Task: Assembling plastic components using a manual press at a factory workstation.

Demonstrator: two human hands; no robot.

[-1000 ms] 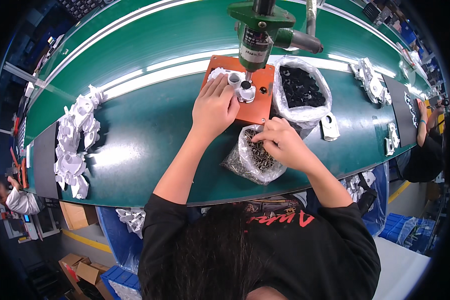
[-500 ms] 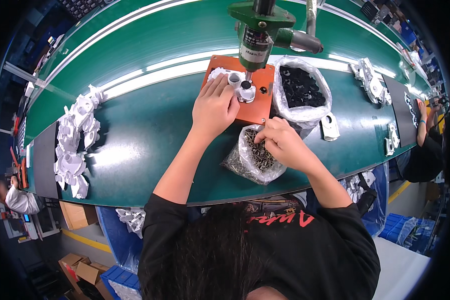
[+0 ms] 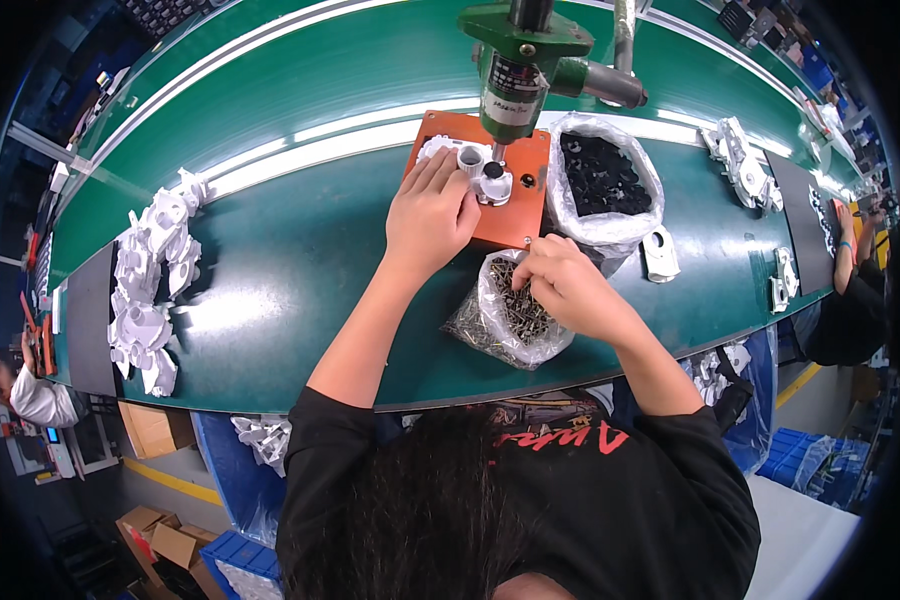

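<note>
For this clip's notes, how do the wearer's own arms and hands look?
The left hand and right hand are both bare, without gloves; no watch or band shows at either wrist. The forearms are uncovered. Black short sleeves end around the elbows, part of a black shirt with red lettering.
</note>
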